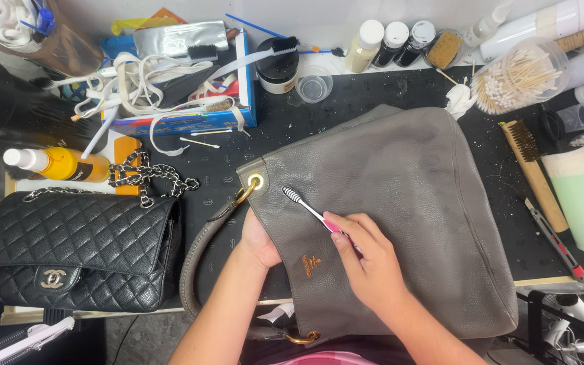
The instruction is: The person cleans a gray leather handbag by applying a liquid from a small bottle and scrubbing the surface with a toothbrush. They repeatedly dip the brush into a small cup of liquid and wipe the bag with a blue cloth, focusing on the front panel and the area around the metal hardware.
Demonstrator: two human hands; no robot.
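Observation:
A large grey leather bag (400, 203) lies flat on the black work mat, with a brass ring (255, 182) at its top left corner and a grey strap (201, 253) curving down. My right hand (366, 260) grips a pink-and-white toothbrush (305, 206), its bristled head resting on the bag's leather near the ring. My left hand (258, 240) slips under the bag's left edge and holds it; the fingers are hidden beneath the leather. A small orange emblem (311, 263) is stamped on the bag just left of my right hand.
A black quilted bag (76, 250) with a chain strap sits at the left, an orange spray bottle (59, 164) behind it. A blue box (177, 81) of laces and brushes, several bottles (393, 40), a cotton swab jar (518, 78), a wooden brush (532, 172) and a green tube (582, 203) ring the mat.

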